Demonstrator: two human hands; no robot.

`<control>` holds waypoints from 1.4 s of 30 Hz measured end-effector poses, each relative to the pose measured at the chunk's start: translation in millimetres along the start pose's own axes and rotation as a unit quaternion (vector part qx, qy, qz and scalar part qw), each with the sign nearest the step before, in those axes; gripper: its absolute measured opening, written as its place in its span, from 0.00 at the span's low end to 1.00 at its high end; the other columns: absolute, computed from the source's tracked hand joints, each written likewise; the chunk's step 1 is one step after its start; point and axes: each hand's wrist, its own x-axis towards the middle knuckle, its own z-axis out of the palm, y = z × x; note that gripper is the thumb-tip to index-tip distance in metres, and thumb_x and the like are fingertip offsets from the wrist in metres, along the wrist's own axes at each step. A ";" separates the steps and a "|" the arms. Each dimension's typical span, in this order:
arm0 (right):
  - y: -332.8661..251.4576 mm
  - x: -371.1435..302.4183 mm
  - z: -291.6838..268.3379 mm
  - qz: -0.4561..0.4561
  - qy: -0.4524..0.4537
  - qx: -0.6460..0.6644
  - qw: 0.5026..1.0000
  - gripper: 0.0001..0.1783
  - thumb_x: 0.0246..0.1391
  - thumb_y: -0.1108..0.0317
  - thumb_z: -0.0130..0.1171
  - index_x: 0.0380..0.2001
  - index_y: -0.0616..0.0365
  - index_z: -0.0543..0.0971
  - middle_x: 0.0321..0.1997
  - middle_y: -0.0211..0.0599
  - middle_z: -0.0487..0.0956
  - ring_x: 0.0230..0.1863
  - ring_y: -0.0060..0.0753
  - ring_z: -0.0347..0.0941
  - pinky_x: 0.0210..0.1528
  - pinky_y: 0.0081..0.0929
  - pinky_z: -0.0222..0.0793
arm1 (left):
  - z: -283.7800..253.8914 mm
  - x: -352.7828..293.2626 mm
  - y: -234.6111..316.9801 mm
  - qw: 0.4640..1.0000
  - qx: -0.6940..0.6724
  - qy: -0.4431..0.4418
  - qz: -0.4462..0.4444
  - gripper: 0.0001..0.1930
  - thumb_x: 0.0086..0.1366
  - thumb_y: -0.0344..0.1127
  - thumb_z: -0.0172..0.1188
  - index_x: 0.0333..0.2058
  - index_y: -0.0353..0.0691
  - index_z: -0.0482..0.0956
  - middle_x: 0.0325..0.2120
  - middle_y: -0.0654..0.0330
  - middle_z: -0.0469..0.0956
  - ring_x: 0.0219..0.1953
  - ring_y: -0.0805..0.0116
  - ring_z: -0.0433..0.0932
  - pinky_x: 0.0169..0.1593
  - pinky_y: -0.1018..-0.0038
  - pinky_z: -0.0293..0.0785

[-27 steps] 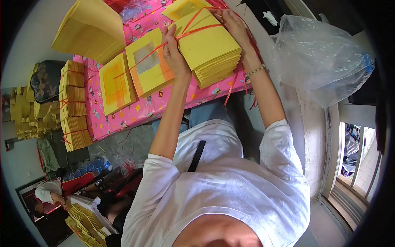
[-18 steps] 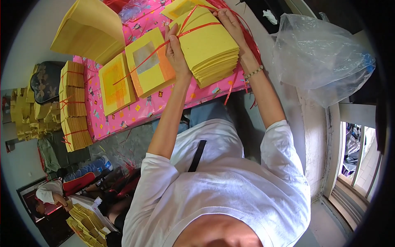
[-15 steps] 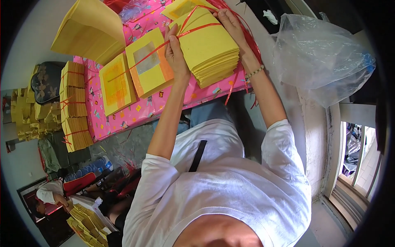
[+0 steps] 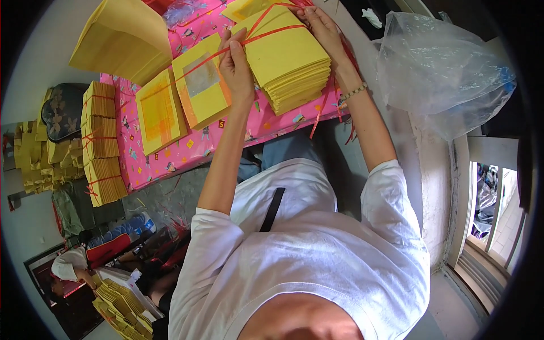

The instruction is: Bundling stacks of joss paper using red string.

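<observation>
The yellow paper stack (image 4: 286,54) sits on the pink tablecloth (image 4: 192,146)! At its left edge, the left hand (image 4: 235,69) pinches the red ribbon (image 4: 275,33); at its far right corner, the right hand (image 4: 323,29) is curled by the ribbon, its grip impossible to tell. 2 printed yellow blocks (image 4: 160,113) lie left of the stack.

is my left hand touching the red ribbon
Touching: the head view shows the red ribbon pinched by the left hand, under its thumb.
</observation>
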 end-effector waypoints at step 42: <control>-50.4 -205.0 52.1 0.059 0.149 -0.216 0.963 0.11 0.61 0.67 0.52 0.25 0.59 0.72 0.18 0.18 0.64 0.20 0.08 0.54 0.20 0.13 0.49 | 9.8 85.2 17.8 0.821 0.534 -0.160 0.124 0.13 0.62 0.43 0.52 0.32 0.44 0.83 0.21 0.49 0.79 0.26 0.49 0.79 0.31 0.58 0.74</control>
